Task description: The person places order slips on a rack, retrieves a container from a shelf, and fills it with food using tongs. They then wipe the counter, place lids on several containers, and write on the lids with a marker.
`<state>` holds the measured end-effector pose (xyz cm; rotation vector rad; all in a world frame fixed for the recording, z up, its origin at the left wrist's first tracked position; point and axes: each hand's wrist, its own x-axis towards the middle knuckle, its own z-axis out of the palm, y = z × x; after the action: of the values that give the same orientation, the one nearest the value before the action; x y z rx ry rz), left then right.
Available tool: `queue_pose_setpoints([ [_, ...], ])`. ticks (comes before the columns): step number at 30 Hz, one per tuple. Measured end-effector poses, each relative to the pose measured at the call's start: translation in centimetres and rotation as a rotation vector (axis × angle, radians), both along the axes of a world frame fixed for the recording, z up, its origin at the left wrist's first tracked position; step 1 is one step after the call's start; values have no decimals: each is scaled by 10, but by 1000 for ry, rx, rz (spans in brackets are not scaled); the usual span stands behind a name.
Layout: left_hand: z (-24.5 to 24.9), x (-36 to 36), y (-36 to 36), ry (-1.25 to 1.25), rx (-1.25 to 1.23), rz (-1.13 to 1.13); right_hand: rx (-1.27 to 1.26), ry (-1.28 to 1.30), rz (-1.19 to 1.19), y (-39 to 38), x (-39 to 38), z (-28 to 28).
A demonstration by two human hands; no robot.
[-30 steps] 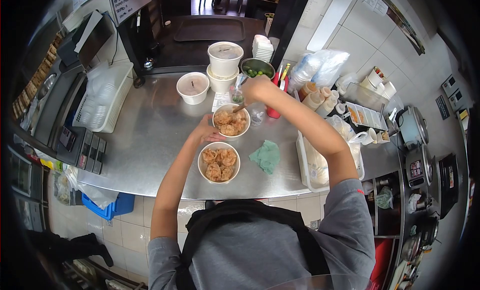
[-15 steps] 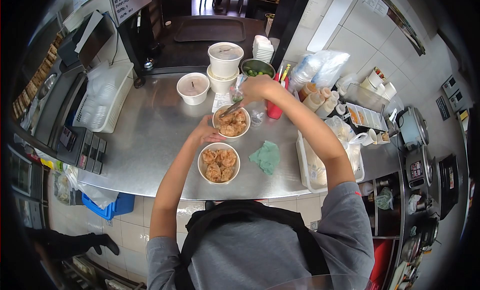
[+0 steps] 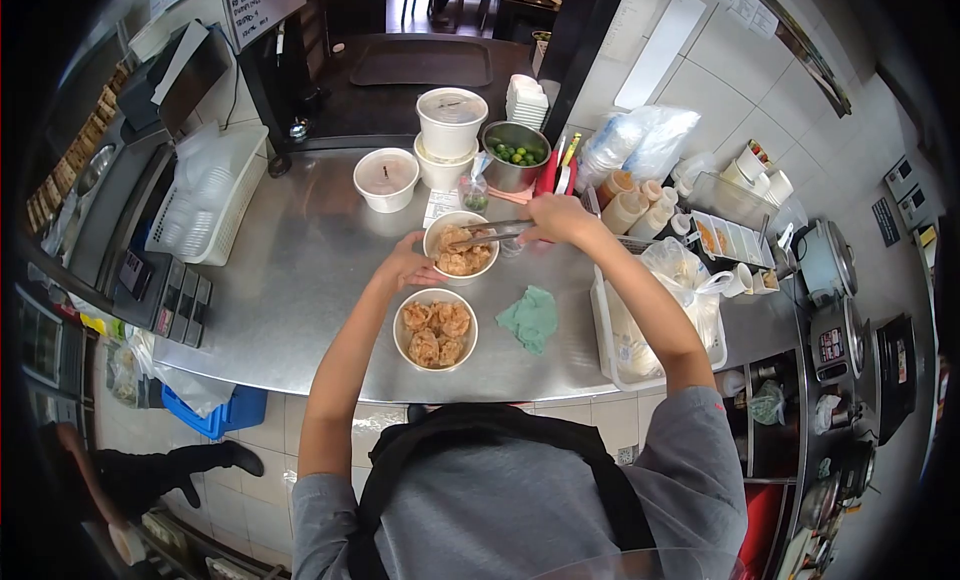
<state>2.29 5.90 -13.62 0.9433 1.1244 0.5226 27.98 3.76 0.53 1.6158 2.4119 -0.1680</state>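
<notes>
My right hand (image 3: 553, 220) is closed round metal tongs (image 3: 505, 230), whose tips reach into the upper paper bowl (image 3: 490, 263) among browned dumplings (image 3: 463, 257). On that bowl's left side rests my left hand (image 3: 409, 264), its fingers against the wall and base. Nearer to me stands a second bowl (image 3: 400, 342) with similar dumplings (image 3: 437, 334). A crumpled green cloth (image 3: 529, 320) lies to the right of the bowls. Behind the upper bowl are a printed slip (image 3: 440, 202) and a small bag of greens (image 3: 474, 192).
Lidded tubs (image 3: 386, 177) and a metal pot of green fruit (image 3: 516, 156) stand at the back of the steel counter (image 3: 290, 280). Sauce bottles (image 3: 625, 212) and a white bin of bags (image 3: 605, 325) are right. Another person's leg (image 3: 190, 462) shows lower left.
My right hand has moved right and toward me, turning the tongs nearly level and uncovering the pot. My left hand stays at the bowl. The other person's leg has shifted right.
</notes>
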Motion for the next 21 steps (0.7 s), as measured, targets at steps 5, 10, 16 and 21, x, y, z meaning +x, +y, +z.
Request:
queue_pose_setpoints([
  [5, 1, 6, 0, 10, 25, -14, 131, 173, -59, -23, 22, -31],
  [10, 10, 12, -3, 37, 51, -30, 218, 290, -138, -47, 19, -47],
  [16, 2, 15, 3, 53, 36, -7, 371, 309, -183, -63, 5, -71],
  [21, -6, 13, 11, 67, 45, -25, 385, 315, -165, -63, 12, -68],
])
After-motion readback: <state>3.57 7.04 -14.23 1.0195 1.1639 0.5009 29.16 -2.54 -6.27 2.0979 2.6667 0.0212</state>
